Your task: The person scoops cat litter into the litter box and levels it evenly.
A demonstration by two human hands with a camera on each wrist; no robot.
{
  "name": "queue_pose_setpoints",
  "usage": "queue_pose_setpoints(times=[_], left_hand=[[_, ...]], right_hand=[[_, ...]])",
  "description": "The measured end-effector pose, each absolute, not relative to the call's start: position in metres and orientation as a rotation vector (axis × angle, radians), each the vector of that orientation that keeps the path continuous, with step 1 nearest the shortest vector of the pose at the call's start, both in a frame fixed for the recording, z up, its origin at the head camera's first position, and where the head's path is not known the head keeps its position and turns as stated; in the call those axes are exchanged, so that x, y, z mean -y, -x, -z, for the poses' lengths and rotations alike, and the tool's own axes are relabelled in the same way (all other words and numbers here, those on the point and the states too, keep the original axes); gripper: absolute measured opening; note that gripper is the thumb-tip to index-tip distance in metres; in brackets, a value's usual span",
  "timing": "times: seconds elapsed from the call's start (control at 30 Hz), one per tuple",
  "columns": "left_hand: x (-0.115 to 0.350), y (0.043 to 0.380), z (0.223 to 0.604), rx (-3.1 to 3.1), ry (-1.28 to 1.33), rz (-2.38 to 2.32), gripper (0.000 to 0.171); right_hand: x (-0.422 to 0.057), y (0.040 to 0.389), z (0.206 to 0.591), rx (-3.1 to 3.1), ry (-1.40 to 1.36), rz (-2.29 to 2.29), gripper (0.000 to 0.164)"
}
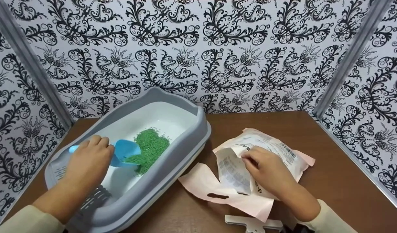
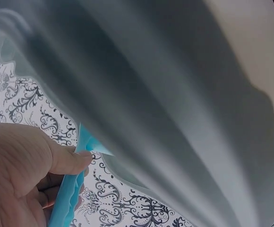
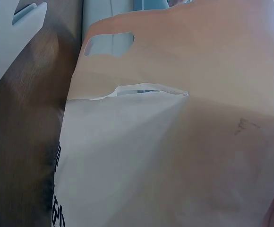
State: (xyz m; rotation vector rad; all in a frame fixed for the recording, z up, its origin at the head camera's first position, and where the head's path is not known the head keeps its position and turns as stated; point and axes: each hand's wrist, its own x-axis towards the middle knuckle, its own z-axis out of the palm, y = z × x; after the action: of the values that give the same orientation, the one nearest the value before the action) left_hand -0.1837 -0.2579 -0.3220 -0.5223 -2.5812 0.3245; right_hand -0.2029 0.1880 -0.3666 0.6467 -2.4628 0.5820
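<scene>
The left hand [image 1: 88,161] is wrapped round the handle of a blue scoop [image 1: 125,147], its mouth dipped into the heap of green litter pellets [image 1: 151,144] inside the grey-and-white litter tray [image 1: 166,171]. Well apart from it, the right hand [image 1: 266,165] seems to pinch the edge of the pink-and-white bag [image 1: 279,147], which lies flat on the bench [image 1: 269,121] beside the tray; its fingertips are out of sight in the wrist view.

From here I'd worry most about that bag. Its top is slit only partway, so a hard pull could lengthen the tear, and lifting the low end might let anything loose inside run onto the wood. The scoop has pellets at its lip; a jerk of the wrist, or a knock against the tray wall, could flick some over the rim. The white clip [image 1: 250,223] sits near the bag's torn strip [image 1: 243,204], where a sleeve might sweep it aside.
</scene>
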Motion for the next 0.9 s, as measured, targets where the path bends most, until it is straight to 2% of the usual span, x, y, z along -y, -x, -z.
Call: queue_pose_setpoints(times=[0.9], left_hand=[[0.244,0.169,0.312,2.602,0.529,-0.439,0.036]], right_hand=[[-0.185,0.202,0.368,2.476,-0.63,-0.573,0.012]])
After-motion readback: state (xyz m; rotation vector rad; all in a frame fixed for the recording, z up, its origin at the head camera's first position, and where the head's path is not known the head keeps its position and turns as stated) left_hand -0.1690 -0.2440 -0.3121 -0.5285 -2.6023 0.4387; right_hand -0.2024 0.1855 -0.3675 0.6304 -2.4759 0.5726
